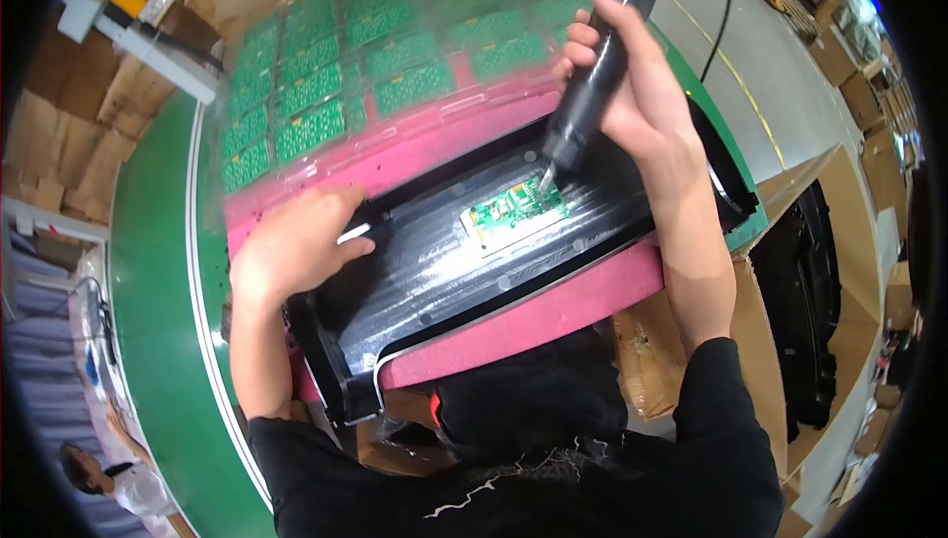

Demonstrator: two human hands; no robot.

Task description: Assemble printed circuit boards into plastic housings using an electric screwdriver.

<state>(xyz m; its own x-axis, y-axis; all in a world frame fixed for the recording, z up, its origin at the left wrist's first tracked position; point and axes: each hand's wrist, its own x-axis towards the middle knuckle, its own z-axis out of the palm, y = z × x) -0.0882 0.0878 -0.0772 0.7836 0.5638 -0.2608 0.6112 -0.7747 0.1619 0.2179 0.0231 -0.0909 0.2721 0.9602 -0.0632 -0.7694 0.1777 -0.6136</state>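
Note:
A long black plastic housing [415, 271] lies open side up in front of me, with a small green circuit board [509, 210] on a white base at its middle. My right hand [642, 84] is wrapped around a black electric screwdriver [590, 94], tilted so that its tip meets the board's upper right part. Over the housing's far left edge is my left hand [301, 237], thumb and fingers curled. A short white piece [353, 233] shows between its thumb and forefinger; its kind is unclear.
A pink foam mat [533, 311] lies under the housing on the green table [158, 271]. Behind it, clear plastic trays [395, 54] hold many green boards. At right, a cardboard box [859, 271] contains black housings [805, 291]. Another person [109, 479] is at the far left.

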